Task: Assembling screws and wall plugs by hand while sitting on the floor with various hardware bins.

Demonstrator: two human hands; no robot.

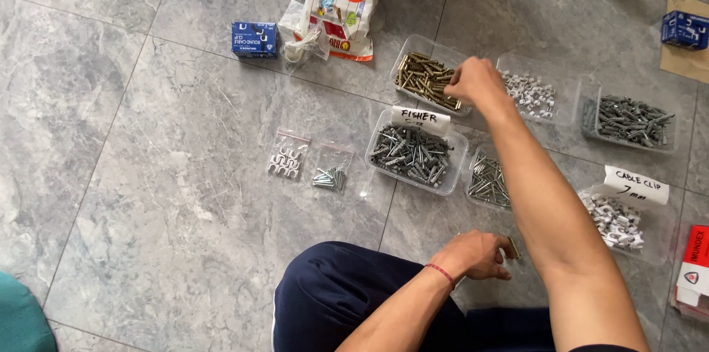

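Observation:
My right hand (476, 82) reaches forward over a clear tray of brass-coloured screws (422, 77), fingers curled down into the screws at its right edge. My left hand (476, 254) rests near my knee, pinching a small clear bag with a few brass-coloured screws (512, 247) in it. Just ahead of it sit a clear tray of grey wall plugs (413, 152) and a tray of silver nails (487, 179).
More clear trays hold white cable clips (529, 93), grey plugs (631, 120) and white clips (614, 220). Two filled small bags (286, 158) (331, 173) lie on the grey tiles to the left. Blue boxes (253, 39) (684, 29), plastic packets (340, 6) and a red box (694, 263) lie around.

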